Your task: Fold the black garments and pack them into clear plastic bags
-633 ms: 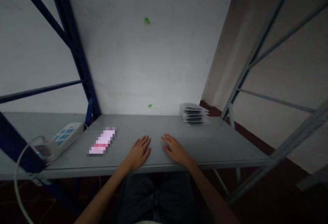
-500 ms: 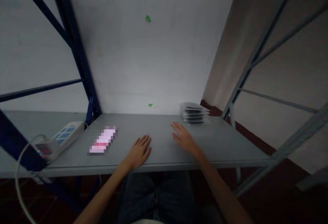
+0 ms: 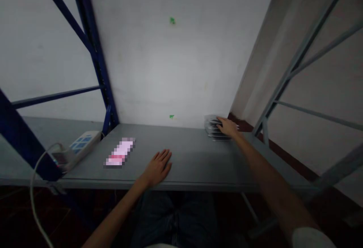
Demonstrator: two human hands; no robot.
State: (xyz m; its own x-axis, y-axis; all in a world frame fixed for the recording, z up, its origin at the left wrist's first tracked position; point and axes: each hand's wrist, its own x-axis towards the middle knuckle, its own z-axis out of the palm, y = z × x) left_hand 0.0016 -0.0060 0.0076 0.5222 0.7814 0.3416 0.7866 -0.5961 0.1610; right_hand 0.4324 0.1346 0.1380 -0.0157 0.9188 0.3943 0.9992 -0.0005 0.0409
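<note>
My left hand (image 3: 157,169) lies flat on the grey tabletop (image 3: 187,165) near its front edge, fingers stretched out and nothing in it. At the back right stands a stack of flat packets in clear plastic wrapping (image 3: 211,127); what is inside them is too dark to make out. Over the right side of this stack reaches my right hand (image 3: 228,127), with its thumb and forefinger apart at the upper packets. It appears to touch them, but no closed grip shows. The hand covers part of the stack's right side.
A phone with a blurred pink screen (image 3: 120,152) lies left of my left hand. Beyond it, a white power strip (image 3: 85,144) with a plugged-in charger and cable (image 3: 33,191) sits by the blue rack post (image 3: 100,59). A white wall (image 3: 170,70) closes off the back.
My right hand has moved right and away from me, from above the tabletop to the stack of packets. My left hand has stayed on the table. The view has shifted slightly.
</note>
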